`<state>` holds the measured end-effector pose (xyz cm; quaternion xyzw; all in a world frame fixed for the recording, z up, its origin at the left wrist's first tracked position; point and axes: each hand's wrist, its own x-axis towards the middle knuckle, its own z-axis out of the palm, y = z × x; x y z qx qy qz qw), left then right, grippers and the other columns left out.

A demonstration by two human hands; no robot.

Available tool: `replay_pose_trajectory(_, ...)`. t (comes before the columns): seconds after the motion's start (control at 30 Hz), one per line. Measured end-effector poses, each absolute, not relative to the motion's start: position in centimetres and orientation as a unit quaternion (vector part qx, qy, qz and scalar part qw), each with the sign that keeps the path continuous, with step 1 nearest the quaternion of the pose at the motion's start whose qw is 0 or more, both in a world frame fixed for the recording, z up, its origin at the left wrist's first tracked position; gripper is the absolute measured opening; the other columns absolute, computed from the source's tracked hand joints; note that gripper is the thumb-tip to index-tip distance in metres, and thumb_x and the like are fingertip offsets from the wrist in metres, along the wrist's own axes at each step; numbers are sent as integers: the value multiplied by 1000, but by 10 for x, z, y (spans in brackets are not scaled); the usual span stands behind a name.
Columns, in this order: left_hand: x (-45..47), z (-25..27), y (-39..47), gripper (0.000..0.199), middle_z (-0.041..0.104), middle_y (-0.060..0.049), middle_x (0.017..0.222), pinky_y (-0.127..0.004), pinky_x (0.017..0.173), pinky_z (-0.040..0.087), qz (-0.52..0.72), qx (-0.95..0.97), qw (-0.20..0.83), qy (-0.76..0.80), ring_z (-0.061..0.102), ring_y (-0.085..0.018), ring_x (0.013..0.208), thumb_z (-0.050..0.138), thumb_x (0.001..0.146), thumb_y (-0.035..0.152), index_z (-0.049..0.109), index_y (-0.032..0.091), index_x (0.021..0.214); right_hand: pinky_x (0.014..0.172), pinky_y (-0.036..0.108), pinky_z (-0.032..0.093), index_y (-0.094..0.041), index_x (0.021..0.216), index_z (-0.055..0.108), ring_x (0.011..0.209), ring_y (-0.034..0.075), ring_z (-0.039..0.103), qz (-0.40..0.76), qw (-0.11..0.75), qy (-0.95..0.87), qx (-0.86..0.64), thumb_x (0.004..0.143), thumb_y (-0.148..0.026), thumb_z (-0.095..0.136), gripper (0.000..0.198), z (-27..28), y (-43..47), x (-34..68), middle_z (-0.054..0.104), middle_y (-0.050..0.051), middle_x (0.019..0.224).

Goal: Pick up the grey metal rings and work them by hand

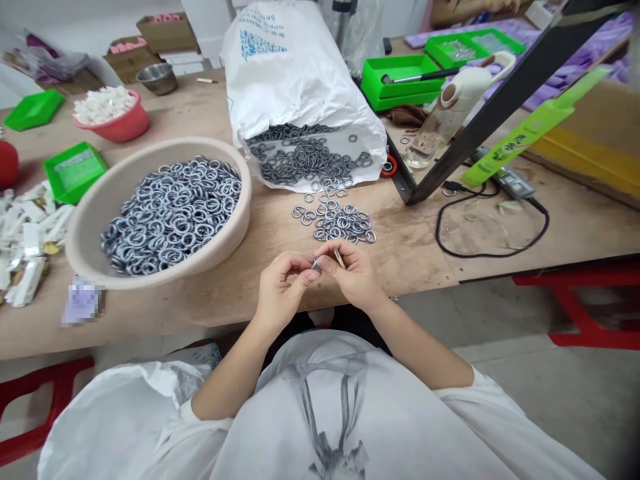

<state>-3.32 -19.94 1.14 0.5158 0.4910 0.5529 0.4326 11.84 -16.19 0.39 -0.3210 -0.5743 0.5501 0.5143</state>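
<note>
My left hand [281,285] and my right hand [356,275] meet at the table's front edge. Pinched between their fingertips is a small grey ring [316,265], mostly covered by the fingers. A thin brownish stick-like tool [339,258] also pokes out of my right hand; its kind is not clear. Just beyond the fingers lies a loose pile of grey rings [345,223]. Behind it, more rings [315,160] spill from the mouth of a white sack [295,73]. To the left of my hands, a beige basin [240,235] holds a large heap of similar rings.
A black metal bar [480,120] slants up at right, near a bottle [433,127], a lime-green packet [530,137] and a looped black cable [440,233]. Green trays [395,77] stand behind. At left are a red bowl [117,127] and white pieces [33,240].
</note>
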Motion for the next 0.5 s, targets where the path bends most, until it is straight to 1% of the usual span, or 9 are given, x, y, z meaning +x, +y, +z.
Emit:
replay_pose_trajectory(0.1, -33, 9, -196, 42, 68, -4, 82, -27, 70, 50, 537, 458, 540, 458, 62, -15, 72, 83, 69, 50, 64, 17, 87, 64, 27, 49, -21, 83, 64, 65, 12, 57, 589, 506, -545, -315, 85, -53, 70, 33, 5, -162, 115, 63, -1, 71)
replay_pose_trajectory(0.2, -35, 9, -194, 56, 66, -5, 75, -25, 63, 49, 462, 442, 648, 415, 59, -13, 64, 76, 69, 65, 64, 14, 88, 54, 26, 48, -22, 82, 63, 56, 11, 55, 597, 481, -553, -327, 83, -60, 68, 39, 7, -164, 116, 60, -2, 64)
replay_pose_trajectory(0.27, -36, 10, -194, 61, 65, -5, 73, -24, 59, 49, 417, 417, 710, 386, 59, -13, 63, 70, 70, 71, 64, 13, 88, 48, 26, 46, -22, 81, 62, 49, 10, 52, 602, 461, -562, -329, 84, -61, 66, 40, 6, -165, 117, 58, -3, 61)
replay_pose_trajectory(0.33, -36, 11, -195, 61, 63, -5, 74, -24, 58, 49, 400, 377, 753, 362, 59, -13, 64, 70, 71, 71, 63, 14, 91, 45, 25, 43, -22, 83, 61, 45, 10, 51, 607, 449, -569, -325, 87, -59, 64, 38, 4, -165, 119, 57, -4, 61)
replay_pose_trajectory(0.4, -35, 11, -196, 57, 64, -5, 76, -23, 57, 50, 395, 342, 782, 340, 60, -13, 63, 73, 72, 66, 62, 15, 96, 49, 27, 46, -22, 85, 63, 51, 11, 54, 579, 453, -592, -330, 88, -57, 63, 35, 2, -164, 120, 58, -2, 66)
replay_pose_trajectory(0.5, -34, 7, -197, 55, 63, -3, 74, -23, 52, 48, 386, 307, 816, 301, 58, -11, 54, 77, 71, 62, 59, 17, 96, 69, 33, 51, -23, 82, 66, 72, 16, 60, 491, 477, -650, -329, 90, -56, 62, 34, 0, -160, 121, 61, 2, 78)
